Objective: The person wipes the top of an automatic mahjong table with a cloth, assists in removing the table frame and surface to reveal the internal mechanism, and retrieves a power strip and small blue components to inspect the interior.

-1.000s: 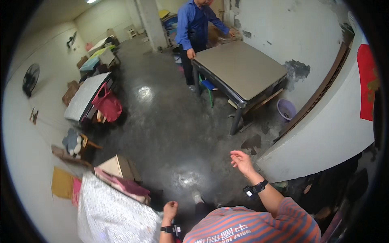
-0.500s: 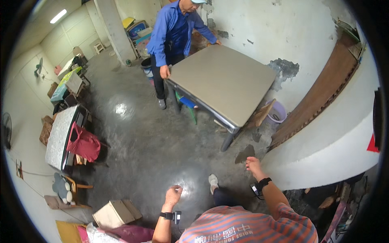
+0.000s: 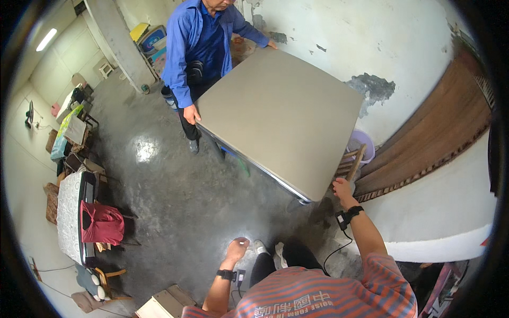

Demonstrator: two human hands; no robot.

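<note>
A square table (image 3: 281, 116) with a grey-brown top and a pale metal edge fills the middle of the view. My right hand (image 3: 344, 190) is beside its near right corner, fingers curled, with a small gap from the edge; nothing shows in it. Lower down, my left hand (image 3: 237, 248) hangs over the floor, apart from the table. Its fingers are closed, and a small whitish spot shows at them that I cannot make out. A person in a blue jacket (image 3: 180, 58) stands at the far left side, both hands on the table's edge. The table's legs are mostly hidden under the top.
A purple bucket (image 3: 363, 146) and a wooden slatted piece (image 3: 352, 164) stand between the table and the peeling wall. To the left is another table with a patterned cover (image 3: 69, 212) and a red bag (image 3: 101, 222). A cream cabinet (image 3: 167, 305) sits at the lower left.
The table and the person holding it look nearer and larger, as I have stepped closer. My right hand has come up beside the table's corner. Both my feet now show.
</note>
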